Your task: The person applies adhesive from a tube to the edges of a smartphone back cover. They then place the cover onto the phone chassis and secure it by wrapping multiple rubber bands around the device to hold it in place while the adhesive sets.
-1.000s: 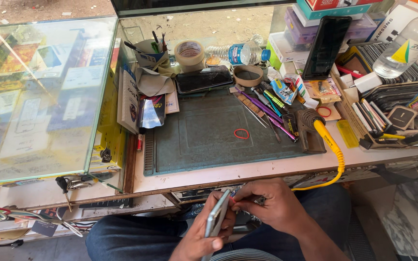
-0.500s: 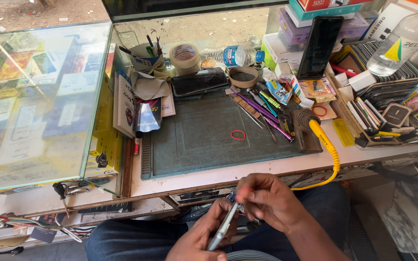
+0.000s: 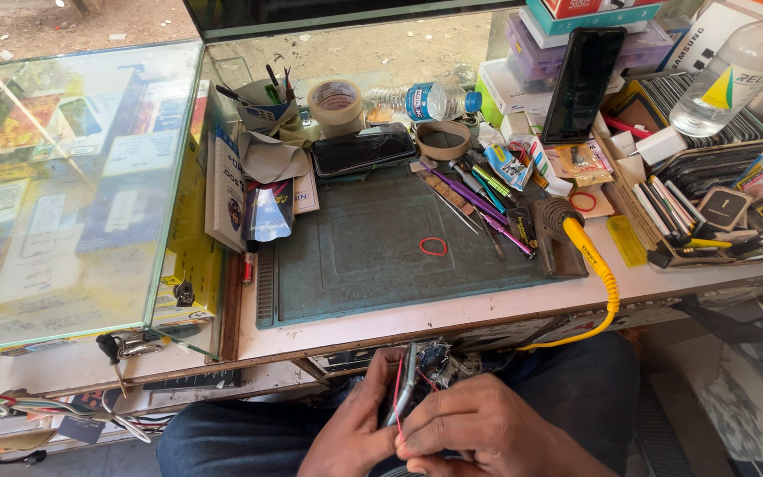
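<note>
Sitting low at the near edge, both hands work below the bench lip. The left hand (image 3: pixel 355 433) grips a thin phone (image 3: pixel 408 389) edge-on, long axis running near to far. The right hand (image 3: pixel 479 433), just right of it, pinches fine red wires (image 3: pixel 397 402) against the metal rim. A ridged grey-green mat (image 3: pixel 373 256) lies beyond.
</note>
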